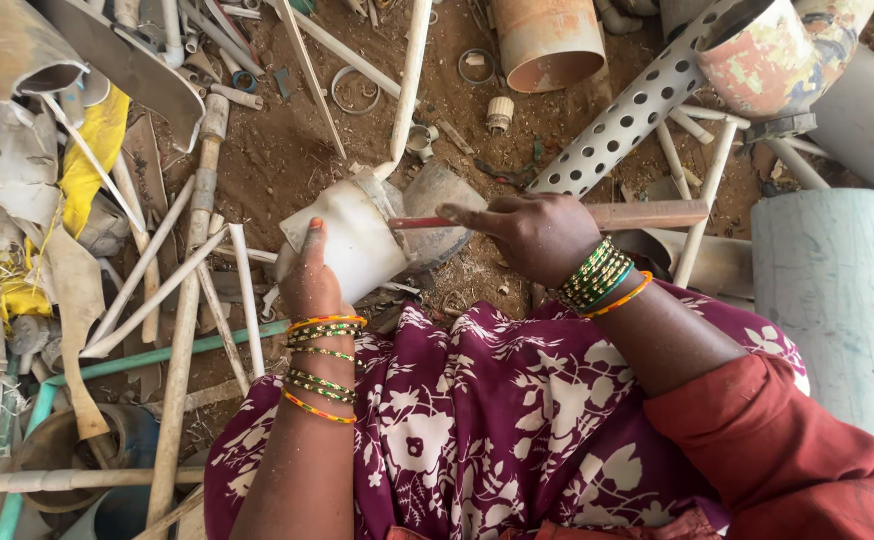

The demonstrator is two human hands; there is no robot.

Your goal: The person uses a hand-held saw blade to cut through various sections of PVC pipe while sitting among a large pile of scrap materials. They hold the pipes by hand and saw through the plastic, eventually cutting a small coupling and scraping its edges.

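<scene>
Left hand [309, 278]: palm pressed against the near side of a short white plastic pipe piece [349, 238], thumb up along its wall, fingers wrapped behind and mostly hidden; closed around it as a brace. Right hand [534, 235]: fist clamped on a thin red-handled tool [422, 222], forefinger laid along the shaft; the tip meets the white pipe piece at its right edge. Cannot tell whether it is a blade or a file.

White pipe piece sits just beyond the knees, over the maroon floral cloth [477, 420], between the two hands, touching both palm and tool.

Judgement: work goes best with the bracing hand kept firm, thumb clear of the tool's line, strokes short and directed away from the body, and the piece rotated rather than the wrist twisted.

Right of the pipe piece: a grey perforated tube [627, 115], slanting upward. Beyond it: a rusty orange pipe end [547, 40]. Left of it: thin white rods [157, 270] crossed on brown soil [287, 150].
</scene>
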